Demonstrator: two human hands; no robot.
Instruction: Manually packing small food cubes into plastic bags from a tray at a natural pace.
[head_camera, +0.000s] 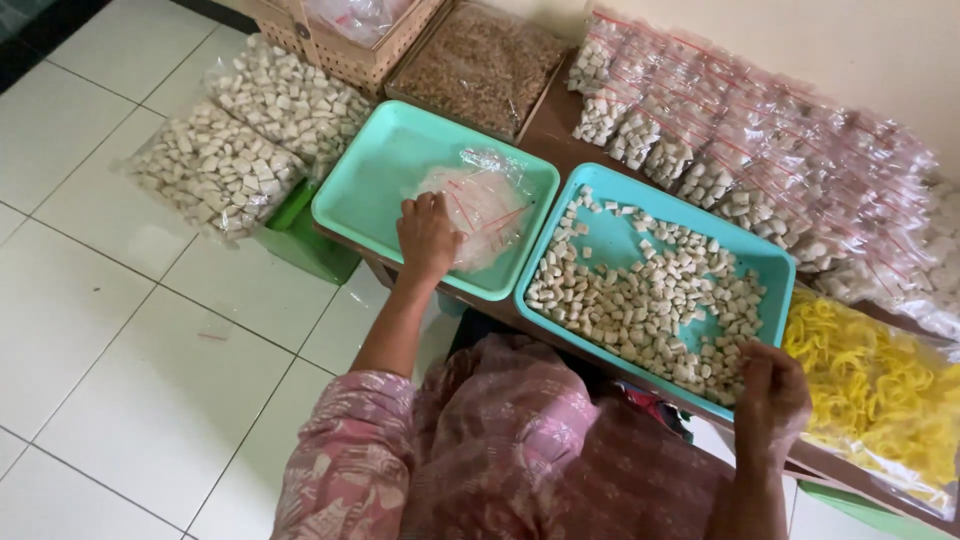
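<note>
Fingers of the left hand (427, 235) curl down onto a pile of empty clear bags (480, 205) lying in the green tray (370, 190), near its front edge. Right hand (770, 385) sits loosely closed over pale snack pieces (640, 295) at the front right corner of the blue tray (765, 260); whether it pinches any I cannot tell. Filled small bags (760, 150) line the low table's back edge.

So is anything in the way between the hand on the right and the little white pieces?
Nothing visible. The right hand is at the near corner of the blue tray, right over the loose white pieces. The left hand rests on the empty clear bags in the green tray.
</note>
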